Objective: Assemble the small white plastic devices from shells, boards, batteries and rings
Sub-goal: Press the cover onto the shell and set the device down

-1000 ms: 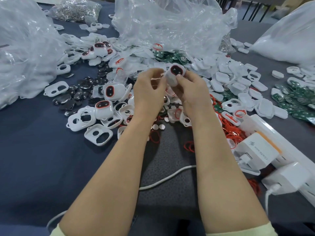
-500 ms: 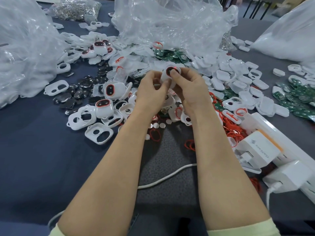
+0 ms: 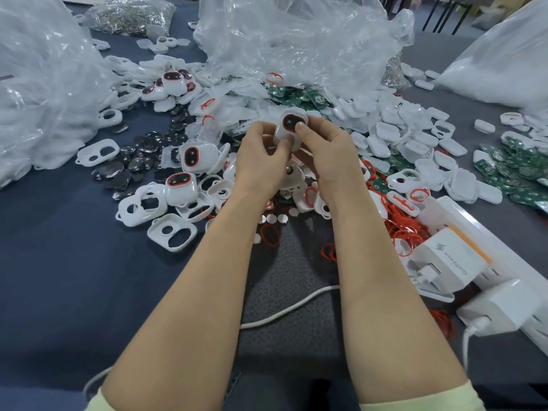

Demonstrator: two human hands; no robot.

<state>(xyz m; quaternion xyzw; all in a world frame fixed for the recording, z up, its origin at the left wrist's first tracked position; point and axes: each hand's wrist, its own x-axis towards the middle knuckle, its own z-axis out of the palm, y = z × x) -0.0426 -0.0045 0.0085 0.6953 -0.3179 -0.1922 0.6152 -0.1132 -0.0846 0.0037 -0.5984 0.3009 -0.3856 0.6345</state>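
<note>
A small white device (image 3: 288,126) with a red-ringed dark face is held above the table between both hands. My left hand (image 3: 261,161) grips its lower left side with curled fingers. My right hand (image 3: 323,155) pinches its right side, thumb pressed on the face. Finished devices (image 3: 181,185) lie to the left. Open white shells (image 3: 172,232) lie near them, with round dark batteries (image 3: 139,161) behind. Green boards (image 3: 296,94) sit beyond the hands and red rings (image 3: 403,229) lie to the right.
Large clear plastic bags (image 3: 284,40) stand at the back, left and right. White lids (image 3: 394,132) pile at the right. A white power strip with chargers (image 3: 456,259) sits at the right front, and a white cable (image 3: 290,310) runs between my forearms.
Both hands have turned the device slightly and drawn it a little closer together; my right thumb now presses on its face.
</note>
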